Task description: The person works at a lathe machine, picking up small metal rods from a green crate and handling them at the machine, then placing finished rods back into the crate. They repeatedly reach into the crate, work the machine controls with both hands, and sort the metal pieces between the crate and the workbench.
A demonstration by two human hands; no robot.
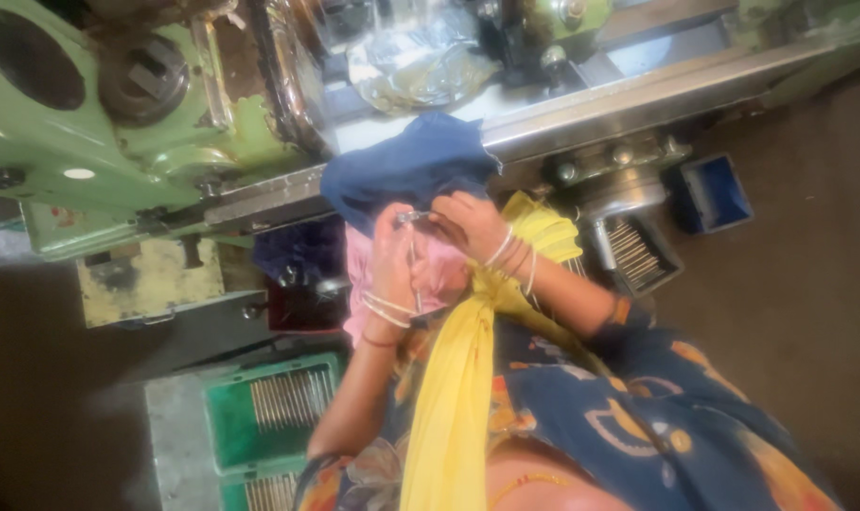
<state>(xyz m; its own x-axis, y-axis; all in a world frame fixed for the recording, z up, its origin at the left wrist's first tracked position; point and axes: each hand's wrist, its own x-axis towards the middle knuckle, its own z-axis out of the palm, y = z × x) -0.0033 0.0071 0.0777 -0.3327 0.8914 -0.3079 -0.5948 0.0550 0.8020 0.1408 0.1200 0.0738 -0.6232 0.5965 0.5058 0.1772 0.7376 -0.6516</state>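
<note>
My left hand (392, 270) and my right hand (470, 225) meet in front of my chest. Both pinch a small shiny metal part (412, 219) between their fingertips. Thin bangles ring both wrists. Just behind the hands a dark blue cloth (406, 161) hangs over the machine's edge. A pink cloth (439, 274) lies under them, and a yellow scarf (449, 397) runs down my front.
A green machine tool (118, 123) with a steel bed rail (638, 90) fills the top. A green crate (224, 416) of metal rods stands at the lower left. A dark tray of rods (638, 254) and a blue bin (716, 192) sit on the floor at right.
</note>
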